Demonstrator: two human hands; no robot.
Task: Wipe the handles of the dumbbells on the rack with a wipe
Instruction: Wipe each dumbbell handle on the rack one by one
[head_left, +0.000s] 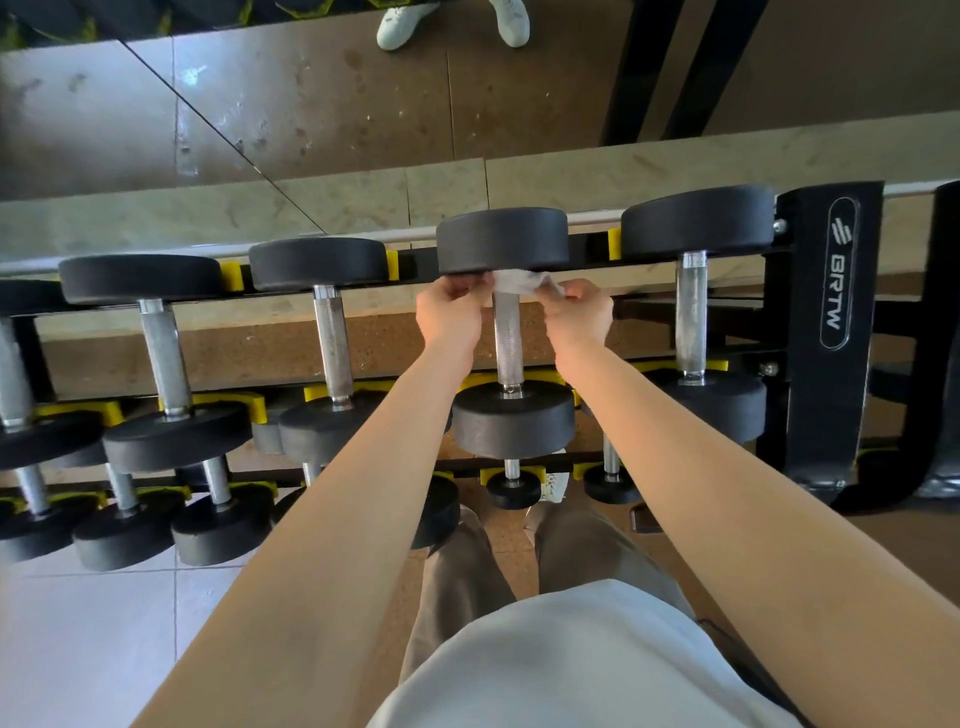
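Top tier of the rack (831, 312), second dumbbell (514, 421) in from the right-end upright. The wipe (519, 283) lies across the far end of its handle (508, 338), tight under the far head. The left grip (452, 312) pinches the wipe's left end and the right grip (579, 314) pinches its right end. Both are clamped on the wipe, fingers curled, with the wipe stretched between them across the bar.

Handling, as judged: the wipe is thin, limp and light, and likely to bunch or snag on the knurled steel if dragged hard. It is best held by its two ends, as here, or wrapped round the bar. The dumbbell is heavy and stiff and sits on the rack's rails, so it should not shift under wiping and needs no lifting.

Orientation: the handle's long axis runs from near rail to far rail, straight away from the person, one head at each rail. The wipe's long axis crosses it at right angles, parallel to the rails. The stretch of handle toward the near head shows bare.
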